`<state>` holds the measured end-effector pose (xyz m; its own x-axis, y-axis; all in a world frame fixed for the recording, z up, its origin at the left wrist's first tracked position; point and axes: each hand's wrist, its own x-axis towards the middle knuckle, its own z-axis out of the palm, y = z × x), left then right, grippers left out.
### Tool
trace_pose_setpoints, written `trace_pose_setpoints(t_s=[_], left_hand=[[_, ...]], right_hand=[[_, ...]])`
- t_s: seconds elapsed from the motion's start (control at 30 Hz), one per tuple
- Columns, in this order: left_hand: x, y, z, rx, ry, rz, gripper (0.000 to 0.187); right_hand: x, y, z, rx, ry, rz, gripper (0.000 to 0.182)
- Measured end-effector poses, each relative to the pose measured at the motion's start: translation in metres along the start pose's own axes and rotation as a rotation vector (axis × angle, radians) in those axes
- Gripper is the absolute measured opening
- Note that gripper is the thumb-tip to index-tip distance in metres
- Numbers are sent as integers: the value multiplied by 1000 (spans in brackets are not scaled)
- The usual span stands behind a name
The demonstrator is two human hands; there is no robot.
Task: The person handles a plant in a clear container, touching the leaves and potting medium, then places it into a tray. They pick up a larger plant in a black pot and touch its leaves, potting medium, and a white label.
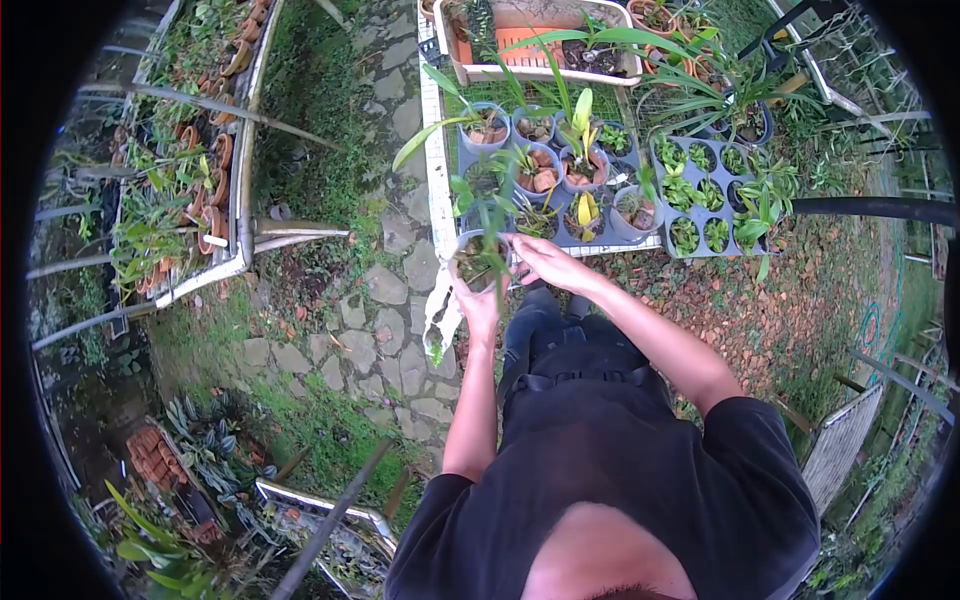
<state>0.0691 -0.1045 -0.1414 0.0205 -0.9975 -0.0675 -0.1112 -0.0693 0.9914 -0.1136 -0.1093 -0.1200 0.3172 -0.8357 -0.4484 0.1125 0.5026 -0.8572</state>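
Head view: left hand [480,305] cups potted plant [480,258] from below; right hand [535,258] pinches its rim.

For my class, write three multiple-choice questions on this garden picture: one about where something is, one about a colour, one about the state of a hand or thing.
1. Where is the small potted plant that the hands are on?
A. At the near edge of the dark tray of pots
B. On the stone path
C. In the white crate

2. What colour is the person's shirt?
A. White
B. Black
C. Red

3. How is the left hand placed?
A. Hanging free at the side
B. Flat on the grass
C. Under the pot, holding it up

Answers:
1 A: the pot sits against the near edge of the dark tray, in front of the other pots.
2 B: sleeves and body are black.
3 C: the left hand cups the pot from below, while the right hand rests on its rim.
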Motion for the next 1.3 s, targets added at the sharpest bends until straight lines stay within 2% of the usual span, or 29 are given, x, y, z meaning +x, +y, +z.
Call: trace_pose_setpoints(t_s=[0.03, 0.07, 0.17, 0.23, 0.27, 0.37, 0.4, 0.5, 0.53, 0.67, 0.77, 0.8, 0.9, 0.93, 0.97, 1.03, 1.07, 1.13, 1.2, 1.3], left_hand=[[7, -2, 0, 78, -3, 55, 83], [17, -13, 2, 26, 9, 52, 83], [40, -23, 0, 367, 27, 258, 85], [53, -34, 1, 318, -21, 216, 86], [59, -38, 2, 295, -44, 188, 86], [65, -44, 4, 228, -95, 151, 87], [65, -45, 4, 207, -109, 145, 88], [66, -47, 4, 402, -82, 227, 92], [65, -44, 4, 396, -72, 194, 93], [60, -44, 2, 425, -73, 91, 97], [58, -49, -5, 465, -114, 54, 97], [56, -41, -6, 541, -130, 115, 90], [51, -39, -14, 499, -119, 137, 83], [50, -38, -19, 489, -119, 149, 77], [51, -38, -25, 479, -119, 161, 72], [53, -38, -33, 459, -118, 184, 64], [55, -38, -32, 410, -54, 167, 41], [62, -49, -35, 280, -17, -22, 30], [69, -49, -33, 215, 14, -157, 22], [77, -69, -34, 206, -48, -234, 24]], right_hand=[[10, 4, 1, -10, 38, 15, 59], [18, 8, 1, 41, 79, 31, 59], [35, 16, 1, 155, 188, 101, 57], [49, 15, 0, 180, 236, 184, 55], [50, 17, 3, 296, 284, 133, 48], [64, 35, -6, 61, 200, 188, 42], [62, 38, -3, 75, 237, 34, 40], [76, 57, -13, -261, 175, -19, 48], [68, 34, -10, -268, 183, 90, 53], [55, 9, -8, -334, 240, 91, 55], [45, -9, -22, -400, 122, 129, 54], [38, -14, -24, -432, 146, 50, 45], [24, -37, -44, -569, 48, 230, 33], [16, -43, -45, -394, 193, 210, 25], [9, -51, -50, -366, 337, 198, 29], [15, -42, -66, -658, 625, -11, 26], [20, -37, -74, -743, 705, -26, 24], [33, -29, -89, -913, 863, -62, 21], [42, -25, -97, -955, 845, 48, 21], [57, -7, -106, -924, 831, 151, 26]])
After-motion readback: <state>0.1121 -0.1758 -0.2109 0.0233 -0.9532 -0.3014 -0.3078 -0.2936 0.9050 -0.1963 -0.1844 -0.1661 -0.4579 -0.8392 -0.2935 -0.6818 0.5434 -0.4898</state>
